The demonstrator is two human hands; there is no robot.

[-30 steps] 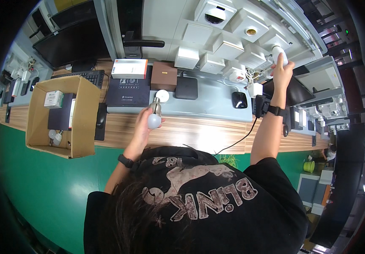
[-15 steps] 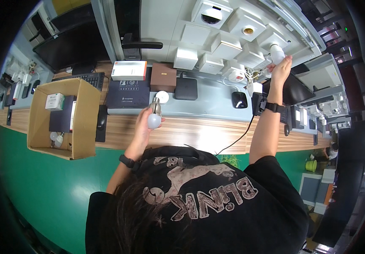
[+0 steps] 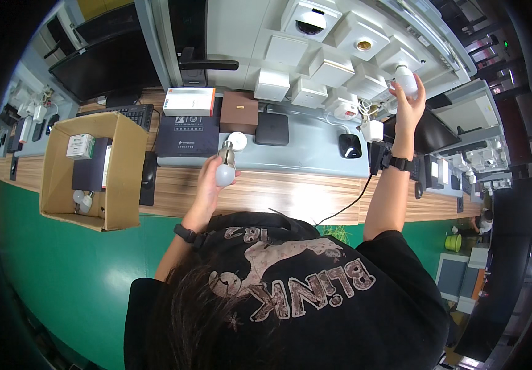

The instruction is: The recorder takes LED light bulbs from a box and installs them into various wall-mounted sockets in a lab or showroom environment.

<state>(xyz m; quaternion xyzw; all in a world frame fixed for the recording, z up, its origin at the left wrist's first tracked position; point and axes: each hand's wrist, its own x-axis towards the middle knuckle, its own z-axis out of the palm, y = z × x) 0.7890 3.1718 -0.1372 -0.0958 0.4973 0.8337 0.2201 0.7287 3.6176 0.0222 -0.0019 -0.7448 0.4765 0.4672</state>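
Over the wooden bench (image 3: 290,197), left hand (image 3: 211,176) grips an upright bulb (image 3: 226,168), base up; right hand (image 3: 409,102) holds another bulb (image 3: 405,79).

head cam | overhead, facing down | wooden desk (image 3: 290,194) near | fisheye-bent rim

Right hand (image 3: 406,102) lifted white bulb (image 3: 405,79) higher toward wall panel.

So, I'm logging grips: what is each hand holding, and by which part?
The left hand grips a white bulb by its globe, base up. The right hand grips another white bulb around its body.
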